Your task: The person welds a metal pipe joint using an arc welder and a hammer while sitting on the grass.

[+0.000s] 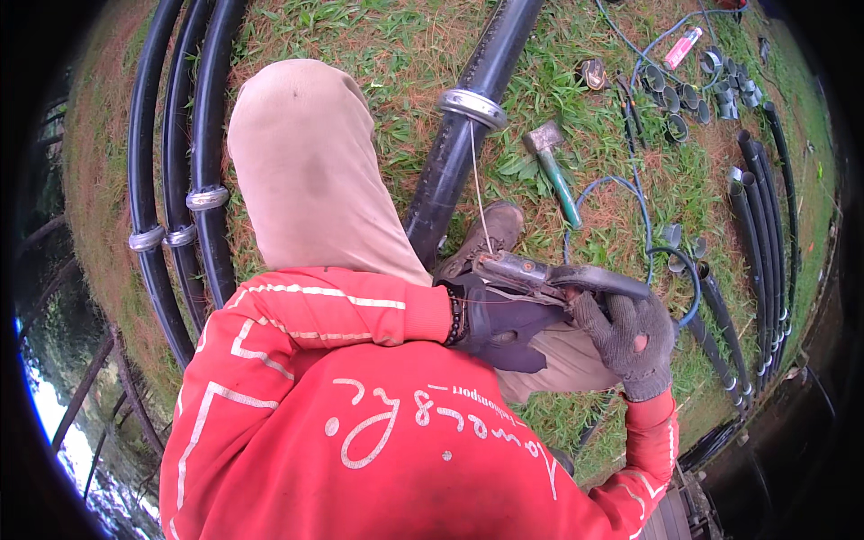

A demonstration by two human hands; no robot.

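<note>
Axis: while a pale strap (477, 176) ran from its left end, the hand tool (515, 268) lay crosswise, left to right.
Silver collar (472, 107): sat around black pipe (500, 56), ahead and slightly left of the tool; left hand (506, 326) nearer.
Left-hand state: just below the metal end; fingers hidden, grip could not be told.
Right hand (634, 340): fingers curled closed about the handle.
Finish: worn grey metal, dark curved handle.

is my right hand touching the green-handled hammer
Apart. The head view shows the green-handled hammer lying on the grass, its full handle visible, with grass showing between its end and your right hand.
</note>
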